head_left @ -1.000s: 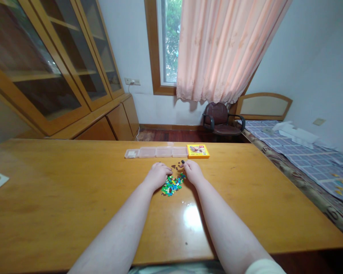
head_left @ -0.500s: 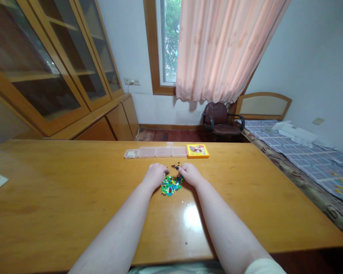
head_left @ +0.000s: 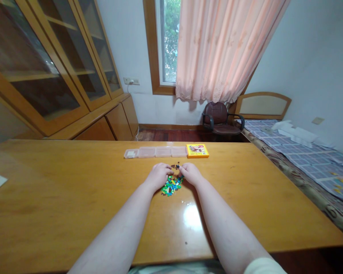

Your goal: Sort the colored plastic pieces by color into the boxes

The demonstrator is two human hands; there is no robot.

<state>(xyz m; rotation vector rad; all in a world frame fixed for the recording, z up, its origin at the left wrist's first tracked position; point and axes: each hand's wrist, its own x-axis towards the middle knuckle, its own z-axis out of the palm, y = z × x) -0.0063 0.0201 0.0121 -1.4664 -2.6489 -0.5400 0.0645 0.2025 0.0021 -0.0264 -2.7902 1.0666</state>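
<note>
Change: left hand [head_left: 158, 176] reaches farther inward than a moment ago, its grip impossible to tell | right hand [head_left: 189, 174] pinches dark piece [head_left: 177, 166] | coloured bricks [head_left: 171, 185] lie piled on table [head_left: 74, 198] between hands | clear tray row [head_left: 163, 152] holds something whitish at left end, beside yellow box [head_left: 197, 151]

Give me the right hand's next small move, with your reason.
Probably lower the dark piece beside the brown pieces: the right hand seems to pinch it right next to them, while the multicoloured pile lies nearer the person.
</note>
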